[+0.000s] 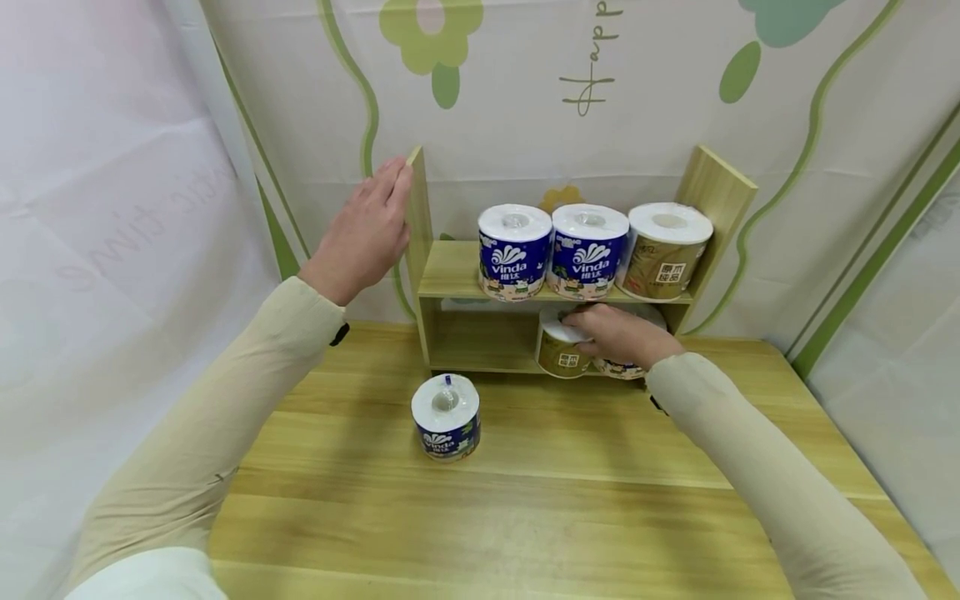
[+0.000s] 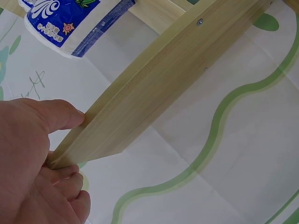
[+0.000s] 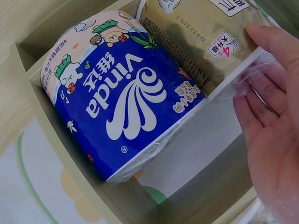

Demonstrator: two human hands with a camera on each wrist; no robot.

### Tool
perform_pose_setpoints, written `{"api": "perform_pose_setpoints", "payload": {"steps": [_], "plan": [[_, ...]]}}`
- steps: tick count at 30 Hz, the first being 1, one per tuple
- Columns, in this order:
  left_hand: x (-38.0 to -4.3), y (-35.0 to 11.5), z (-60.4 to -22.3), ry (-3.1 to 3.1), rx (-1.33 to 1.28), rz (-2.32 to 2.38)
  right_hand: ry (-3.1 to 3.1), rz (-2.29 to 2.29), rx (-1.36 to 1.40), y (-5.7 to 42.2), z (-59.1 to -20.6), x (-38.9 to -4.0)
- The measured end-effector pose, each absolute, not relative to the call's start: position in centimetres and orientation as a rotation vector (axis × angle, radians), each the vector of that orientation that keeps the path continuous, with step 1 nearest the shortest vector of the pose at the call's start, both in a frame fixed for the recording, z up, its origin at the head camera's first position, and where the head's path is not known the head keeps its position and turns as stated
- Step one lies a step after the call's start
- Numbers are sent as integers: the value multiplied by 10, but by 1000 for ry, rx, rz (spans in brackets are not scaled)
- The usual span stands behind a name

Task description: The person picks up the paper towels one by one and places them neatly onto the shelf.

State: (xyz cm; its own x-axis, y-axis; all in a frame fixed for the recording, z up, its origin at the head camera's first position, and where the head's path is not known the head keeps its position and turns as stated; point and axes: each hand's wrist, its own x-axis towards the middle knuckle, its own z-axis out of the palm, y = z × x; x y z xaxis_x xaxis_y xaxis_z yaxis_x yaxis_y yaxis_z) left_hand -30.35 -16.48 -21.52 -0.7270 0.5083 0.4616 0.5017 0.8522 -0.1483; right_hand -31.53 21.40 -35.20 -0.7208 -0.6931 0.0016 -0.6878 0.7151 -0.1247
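Observation:
My left hand grips the upper end of the left side panel of a small wooden shelf. In the left wrist view, thumb and fingers lie on opposite sides of that panel. On the lower level, my right hand pinches a gold-wrapped toilet paper roll. The right wrist view has my thumb on the gold wrapper and fingers at the roll's plastic-covered end. Beside it, a blue Vinda toilet paper roll sits against the shelf's side, mostly covered by my hand in the head view.
Two blue Vinda rolls and a gold roll stand on the upper board. Another blue roll stands on the wooden table, in front of the shelf. A printed cloth hangs behind.

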Motion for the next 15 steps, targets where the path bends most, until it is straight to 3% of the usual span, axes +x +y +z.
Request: {"api": "perform_pose_setpoints", "payload": {"steps": [15], "plan": [[-303,-163,-214,-2551,-721,18,2876,-159,-1197,213,-347,-311]]}}
